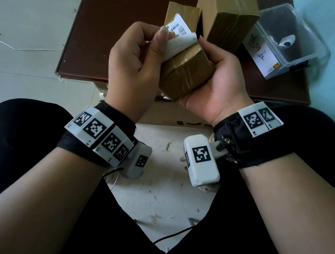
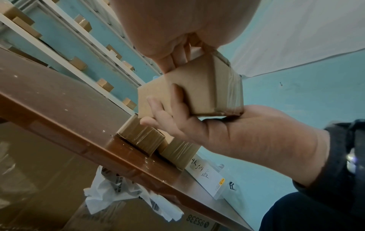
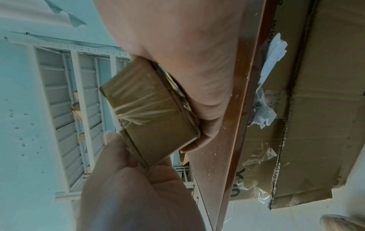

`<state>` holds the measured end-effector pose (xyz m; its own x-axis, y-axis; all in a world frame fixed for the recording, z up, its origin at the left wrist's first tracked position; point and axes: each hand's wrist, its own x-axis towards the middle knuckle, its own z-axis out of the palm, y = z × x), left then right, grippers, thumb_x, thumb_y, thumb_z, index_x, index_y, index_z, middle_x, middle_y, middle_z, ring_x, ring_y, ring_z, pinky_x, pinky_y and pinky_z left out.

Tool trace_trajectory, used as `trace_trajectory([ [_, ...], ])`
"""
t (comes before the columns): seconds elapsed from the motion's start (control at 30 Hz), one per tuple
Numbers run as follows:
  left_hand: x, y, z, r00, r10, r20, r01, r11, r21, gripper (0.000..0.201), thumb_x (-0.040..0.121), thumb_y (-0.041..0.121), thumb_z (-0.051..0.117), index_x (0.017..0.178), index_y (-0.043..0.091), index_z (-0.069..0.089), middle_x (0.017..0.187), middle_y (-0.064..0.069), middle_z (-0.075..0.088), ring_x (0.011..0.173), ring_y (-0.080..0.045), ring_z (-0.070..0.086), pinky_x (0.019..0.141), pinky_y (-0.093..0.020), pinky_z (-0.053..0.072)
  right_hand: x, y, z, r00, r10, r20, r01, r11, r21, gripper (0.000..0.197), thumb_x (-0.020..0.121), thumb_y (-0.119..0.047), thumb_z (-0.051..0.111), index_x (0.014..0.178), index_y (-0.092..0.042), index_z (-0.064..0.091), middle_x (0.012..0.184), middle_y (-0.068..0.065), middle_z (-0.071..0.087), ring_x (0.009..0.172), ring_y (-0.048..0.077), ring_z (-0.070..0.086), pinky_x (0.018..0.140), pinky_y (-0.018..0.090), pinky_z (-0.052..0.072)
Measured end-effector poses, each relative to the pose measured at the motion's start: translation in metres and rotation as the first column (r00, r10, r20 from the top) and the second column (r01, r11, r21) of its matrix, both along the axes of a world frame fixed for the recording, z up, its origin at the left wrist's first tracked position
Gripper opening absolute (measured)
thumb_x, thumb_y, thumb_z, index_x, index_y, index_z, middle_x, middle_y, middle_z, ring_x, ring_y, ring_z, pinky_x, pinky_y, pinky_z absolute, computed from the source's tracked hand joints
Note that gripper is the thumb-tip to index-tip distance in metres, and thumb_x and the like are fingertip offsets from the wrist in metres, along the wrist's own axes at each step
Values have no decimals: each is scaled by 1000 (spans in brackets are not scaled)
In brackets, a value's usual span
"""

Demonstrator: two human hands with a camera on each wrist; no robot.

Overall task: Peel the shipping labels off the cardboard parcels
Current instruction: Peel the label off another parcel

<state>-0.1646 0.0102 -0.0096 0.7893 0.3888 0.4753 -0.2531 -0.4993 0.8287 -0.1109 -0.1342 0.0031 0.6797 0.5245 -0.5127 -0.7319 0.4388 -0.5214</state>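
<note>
I'm mid-peel: my left hand (image 1: 136,69) pinches the half-lifted shipping label (image 1: 178,41), my right hand (image 1: 215,79) cups the parcel (image 1: 186,73) above the surface (image 1: 115,30). The parcel's long axis points away from me. Next, probably a steady pull; the far label edge seems stuck.

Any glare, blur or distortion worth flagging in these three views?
Head: sharp, dim, wide-angle bend at the edges. Left wrist: tape glare on the parcel, tilted horizon. Right wrist: soft, the right hand blurred up close, glare streaks on the tape.
</note>
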Motion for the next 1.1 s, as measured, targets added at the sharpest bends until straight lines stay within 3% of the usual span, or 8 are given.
trace_trajectory([
  [0.17,2,3,2,997,-56,-44,48,986,-160,24,108,16,51,95,11,71,100,-8,75,88,-11,67,77,-30,54,1,-1,-2,1000,-22,10,22,999,-33,52,111,-37,51,150,-6,64,152,24,64,144,42,60,121,58,47],
  [0.27,0,0,4,986,-155,-67,136,964,-227,32,109,26,49,92,6,68,98,-17,74,87,-28,70,73,-43,56,1,-2,-2,999,-32,20,33,998,-47,54,111,-34,46,153,-4,61,150,20,66,144,41,61,119,55,49],
  [0.4,-2,-3,2,965,-225,-132,206,968,-144,29,102,25,70,101,-4,70,99,-11,76,72,-10,66,62,-29,52,0,-4,0,997,-42,72,46,997,-66,52,111,-37,49,147,-4,66,129,20,75,120,38,74,99,50,62],
  [0.5,-1,1,2,957,-224,-186,200,970,-136,25,102,21,68,98,-4,68,98,-14,76,61,-30,58,53,-37,43,-2,0,-2,990,-17,138,29,995,-91,58,114,-49,50,147,-4,65,140,24,72,130,41,71,110,59,57],
  [0.57,-2,1,3,960,-206,-190,177,972,-156,22,101,17,66,100,-4,67,92,-14,73,62,-26,58,55,-36,44,-1,1,-3,987,-7,163,22,996,-90,54,114,-45,52,148,-4,64,142,24,71,134,43,68,114,60,54],
  [0.63,-3,0,3,964,-189,-186,159,973,-168,20,101,14,64,100,-5,66,91,-27,69,68,-22,57,55,-40,45,-1,1,-3,986,5,168,12,995,-99,48,113,-36,54,147,-3,64,135,22,73,133,42,69,112,58,54],
  [0.9,0,-1,4,962,-158,-223,96,959,-267,23,94,13,62,97,-9,63,104,-33,68,81,-24,58,66,-50,50,-3,0,0,984,16,176,5,993,-120,36,111,-31,54,127,-5,74,106,15,77,96,30,75,91,46,63],
  [1.1,1,-2,7,957,-185,-224,89,921,-380,13,91,13,61,93,1,64,111,-33,67,84,-22,59,70,-37,48,-2,0,-3,981,-1,194,21,995,-101,57,114,-46,47,148,-4,63,136,22,73,119,36,72,103,52,59],
])
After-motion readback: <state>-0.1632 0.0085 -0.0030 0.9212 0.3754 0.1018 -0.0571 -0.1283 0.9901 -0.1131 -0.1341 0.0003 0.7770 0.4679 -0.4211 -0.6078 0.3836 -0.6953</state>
